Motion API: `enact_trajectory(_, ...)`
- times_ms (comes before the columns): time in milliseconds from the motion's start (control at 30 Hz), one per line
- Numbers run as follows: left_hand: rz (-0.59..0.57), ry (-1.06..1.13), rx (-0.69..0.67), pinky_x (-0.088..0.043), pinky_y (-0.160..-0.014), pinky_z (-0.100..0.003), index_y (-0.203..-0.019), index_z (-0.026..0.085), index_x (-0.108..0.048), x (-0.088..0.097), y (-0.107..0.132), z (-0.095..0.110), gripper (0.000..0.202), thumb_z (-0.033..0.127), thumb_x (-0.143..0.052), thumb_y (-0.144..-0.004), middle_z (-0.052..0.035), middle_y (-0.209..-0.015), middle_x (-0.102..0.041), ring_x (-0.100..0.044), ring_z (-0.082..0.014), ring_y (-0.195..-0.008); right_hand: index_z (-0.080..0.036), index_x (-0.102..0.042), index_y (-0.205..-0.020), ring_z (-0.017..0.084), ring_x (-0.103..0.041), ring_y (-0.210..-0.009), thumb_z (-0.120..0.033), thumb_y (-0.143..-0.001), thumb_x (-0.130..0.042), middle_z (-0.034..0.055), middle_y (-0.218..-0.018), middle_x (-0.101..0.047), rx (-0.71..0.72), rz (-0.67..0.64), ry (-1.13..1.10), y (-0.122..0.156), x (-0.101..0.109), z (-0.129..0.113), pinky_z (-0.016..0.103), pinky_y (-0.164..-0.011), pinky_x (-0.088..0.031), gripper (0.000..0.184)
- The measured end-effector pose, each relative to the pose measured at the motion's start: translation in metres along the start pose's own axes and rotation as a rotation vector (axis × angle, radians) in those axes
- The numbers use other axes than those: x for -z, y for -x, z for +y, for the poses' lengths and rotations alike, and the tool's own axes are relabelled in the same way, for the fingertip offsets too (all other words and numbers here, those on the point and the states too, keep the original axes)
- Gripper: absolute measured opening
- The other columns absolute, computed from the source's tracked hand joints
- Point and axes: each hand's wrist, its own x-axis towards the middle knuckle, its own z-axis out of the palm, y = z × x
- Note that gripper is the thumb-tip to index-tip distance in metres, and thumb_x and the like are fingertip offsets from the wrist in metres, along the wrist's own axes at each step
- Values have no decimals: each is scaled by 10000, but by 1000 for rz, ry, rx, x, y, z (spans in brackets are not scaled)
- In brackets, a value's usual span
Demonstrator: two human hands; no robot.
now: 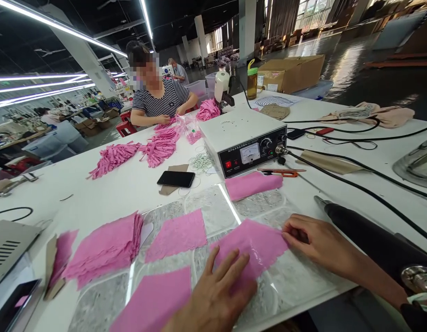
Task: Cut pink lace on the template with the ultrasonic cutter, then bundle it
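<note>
My left hand [216,290] lies flat with fingers spread on a pink lace piece [255,246] on the glass plate [296,276]. At the piece's right edge my right hand [313,240] pinches the fabric with curled fingers. Another pink lace piece [177,235] lies to the left, and one more [154,299] sits near the front edge. A stack of pink pieces [104,249] rests further left. A folded pink piece [253,184] lies behind.
A white control box [246,143] with a meter stands behind, cables running right. A black handheld tool [369,235] lies at right. A phone [176,179], orange scissors [282,172] and pink strip piles [113,157] lie on the table. A person in a striped shirt [161,99] works opposite.
</note>
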Motion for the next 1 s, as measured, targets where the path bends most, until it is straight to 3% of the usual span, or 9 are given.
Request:
enact_trajectory(233, -12, -9, 18, -187, -1174, -529, -1132, 216, -634, -1, 5, 2, 237, 139, -524, -936, -126, -1363, -555, -402, -267, -1379, -222, -553, -639, 158, -538, -539, -369, -825, -447, 23, -620, -601, -84, -57, 7, -4, 7, -6, 262, -494, -417, 260)
enact_trajectory(700, -20, 5, 47, -321, -1127, -504, -1183, 240, -627, 0, 12, 3, 255, 200, -503, -964, -129, -1365, -549, -420, -267, -1368, -225, -534, -632, 153, -512, -516, -322, -816, -458, 0, -586, -580, -90, -68, 47, 1, 2, 7, 265, -489, -357, 222)
enact_trajectory(833, -8, -6, 59, -313, -1133, -493, -1191, 244, -624, 1, 13, 4, 262, 186, -511, -963, -127, -1376, -539, -416, -264, -1371, -229, -528, -623, 159, -513, -509, -358, -809, -458, 4, -576, -575, -106, -95, 51, 1, 4, 6, 272, -487, -357, 237)
enact_trajectory(1000, -92, -15, 78, -300, -1137, -516, -1235, 212, -596, 10, 24, 8, 307, 152, -499, -950, -149, -1412, -500, -356, -279, -1408, -244, -547, -612, 171, -519, -512, -444, -783, -434, 9, -569, -565, -173, -149, 58, 3, 2, 10, 288, -497, -377, 287)
